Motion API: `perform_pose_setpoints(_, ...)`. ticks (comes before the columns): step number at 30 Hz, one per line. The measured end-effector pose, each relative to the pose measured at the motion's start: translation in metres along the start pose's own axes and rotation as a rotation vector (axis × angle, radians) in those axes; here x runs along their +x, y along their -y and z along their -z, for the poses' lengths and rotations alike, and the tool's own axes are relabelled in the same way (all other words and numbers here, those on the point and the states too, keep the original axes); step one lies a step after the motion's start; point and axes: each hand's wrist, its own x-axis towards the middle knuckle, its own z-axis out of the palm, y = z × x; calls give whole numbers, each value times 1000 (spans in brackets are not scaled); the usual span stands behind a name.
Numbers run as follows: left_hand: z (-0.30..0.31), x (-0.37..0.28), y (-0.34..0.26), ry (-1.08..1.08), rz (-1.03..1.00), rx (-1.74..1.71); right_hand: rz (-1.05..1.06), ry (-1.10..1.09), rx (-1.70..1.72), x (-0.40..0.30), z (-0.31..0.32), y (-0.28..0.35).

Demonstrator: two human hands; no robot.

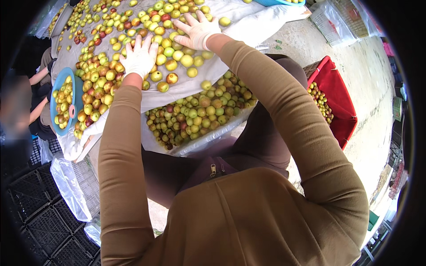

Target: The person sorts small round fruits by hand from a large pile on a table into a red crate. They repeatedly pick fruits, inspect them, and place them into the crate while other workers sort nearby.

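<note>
My left hand (141,57), in a thin whitish glove, lies with spread fingers on jujube-like fruits (100,78) heaped over a pale cloth (186,81). To its right and a little farther away, my right hand (198,30), gloved too, rests with fingers apart on more of these green, yellow and reddish fruits. Neither hand is closed around a fruit. Below the cloth's near edge, between my knees, a plastic-lined container (213,131) is filled with the same kind of fruit.
A blue basin (79,94) of fruit stands at the cloth's left edge, beside another person's forearms (38,76). On the right is a red-lined basket (332,79) with fruit inside. Black crates (50,229) cover the ground at lower left; plastic-lined crates (327,26) stand at upper right.
</note>
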Motion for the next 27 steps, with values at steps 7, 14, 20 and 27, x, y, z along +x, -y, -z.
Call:
perform_pose_setpoints(7, -3, -30, -6, -29, -70, -9, 84, 25, 37, -20, -10, 11)
perform_pose_setpoints(14, -8, -62, -18, -170, -172, 21, 142, 14, 21, -48, -6, 20)
perform_pose_setpoints(20, 1, -91, -14, -112, -343, -21, 310, 168, 48, -72, 16, 21)
perform_pose_setpoints(27, 23, 2, 96, -214, -7, -381, -179, -1, 117, 6, 24, -81)
